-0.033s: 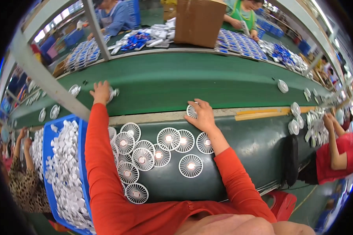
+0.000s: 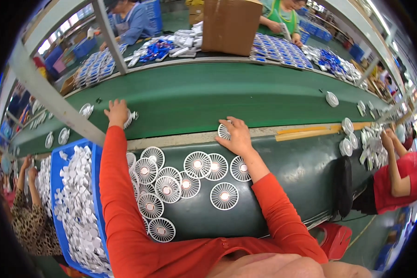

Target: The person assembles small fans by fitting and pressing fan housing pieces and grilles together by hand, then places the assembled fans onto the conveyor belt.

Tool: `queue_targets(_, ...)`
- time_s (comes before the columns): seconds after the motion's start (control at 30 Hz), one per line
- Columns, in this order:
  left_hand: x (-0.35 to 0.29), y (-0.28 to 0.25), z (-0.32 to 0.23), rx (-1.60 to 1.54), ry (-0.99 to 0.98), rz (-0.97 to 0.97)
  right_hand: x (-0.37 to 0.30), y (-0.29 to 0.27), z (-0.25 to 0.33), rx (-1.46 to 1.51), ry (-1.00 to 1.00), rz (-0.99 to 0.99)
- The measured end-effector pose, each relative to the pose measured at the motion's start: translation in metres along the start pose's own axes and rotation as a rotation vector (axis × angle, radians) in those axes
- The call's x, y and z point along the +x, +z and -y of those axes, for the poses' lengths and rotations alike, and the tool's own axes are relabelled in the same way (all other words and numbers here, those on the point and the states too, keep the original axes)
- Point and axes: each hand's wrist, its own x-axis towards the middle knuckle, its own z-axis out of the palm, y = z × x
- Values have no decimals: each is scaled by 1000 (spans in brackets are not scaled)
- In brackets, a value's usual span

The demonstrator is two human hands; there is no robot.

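Observation:
My left hand (image 2: 117, 113) rests over the green conveyor belt with its fingers spread. Touching or just beside its right side is a small white fan part (image 2: 132, 119), partly hidden by the hand. At the belt's near edge, my right hand (image 2: 237, 135) has its thumb and fingers around the rim of a round white fan grille (image 2: 223, 131), which the hand partly covers. Between my forearms, several more grilles, such as this loose grille (image 2: 224, 196) and this overlapping grille (image 2: 198, 164), lie on the dark worktop (image 2: 194, 221).
A blue bin (image 2: 98, 162) of small white parts stands left of my arm, beside a slanted metal post (image 2: 60, 99). White fan pieces (image 2: 331, 99) sit farther along the belt. Yellow strips (image 2: 310, 131) line its near edge. Co-workers sit at both sides and across, near a cardboard box (image 2: 231, 28).
The whole view has shifted slightly. My left hand and the white fan part beside it sit a little nearer to me. My right hand keeps its grasp on the grille.

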Motion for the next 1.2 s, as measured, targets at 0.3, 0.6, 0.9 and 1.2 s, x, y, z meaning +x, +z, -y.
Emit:
queue_targets(0.3,-60,-19,-27,-803,142,-47,-4,-5,-7,-6,29,-41)
queue_targets(0.6,-180,-62,-134,-1925,-2,46,12,-51,72,381,-219,-212)
queue_targets(0.9,-243,-89,-184,-2584,-140,519,-13,-73,121,323,-455,-187)
queue_targets(1.2,-244,-87,-177,-2590,-149,585,-9,-63,120,381,-466,-144)
